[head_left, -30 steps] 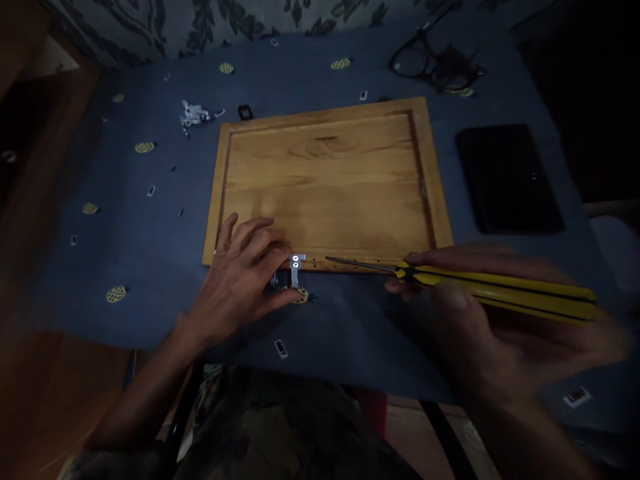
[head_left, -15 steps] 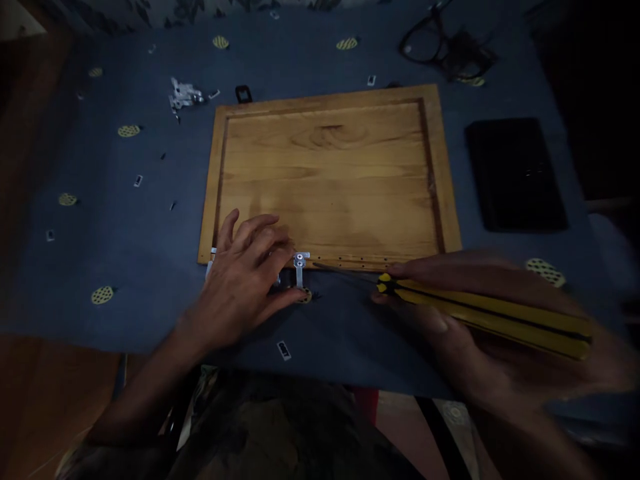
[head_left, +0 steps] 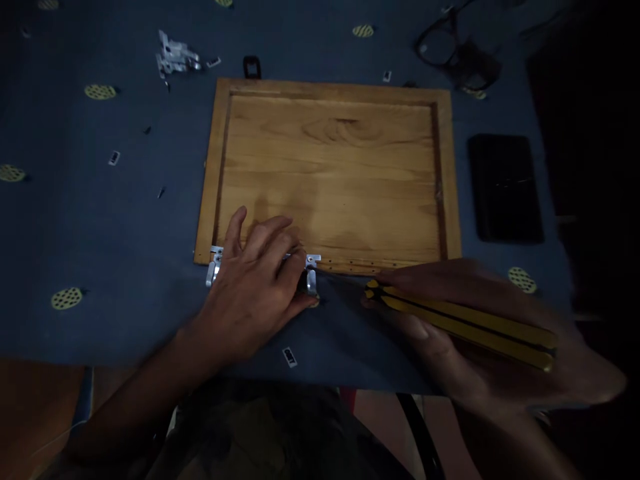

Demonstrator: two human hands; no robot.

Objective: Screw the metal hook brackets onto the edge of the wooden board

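A framed wooden panel (head_left: 335, 163) lies flat on the table. Metal hinges sit along its near edge: one hinge (head_left: 312, 277) beside my left thumb, and another metal piece (head_left: 212, 272) at the left corner. My left hand (head_left: 253, 280) spreads over this hardware, its thumb and bent index finger pressing on the right hinge; the palm hides the middle part. In my right hand (head_left: 465, 377) is a screwdriver (head_left: 465, 325) with a yellow and black handle. Its dark shaft points left, the tip close to the right hinge's screw; contact is unclear in the dim light.
Spare metal hinges (head_left: 177, 55) and a few loose screws (head_left: 161, 193) lie at left on the blue patterned tablecloth (head_left: 125, 233). Behind the panel is a small black frame-shaped piece (head_left: 252, 67). Glasses (head_left: 440, 50) and a black flat case (head_left: 506, 189) rest at right.
The view has shifted somewhat. My right hand has brought the screwdriver left, its tip closer to the right hinge. The left hand keeps its place over the hinges.
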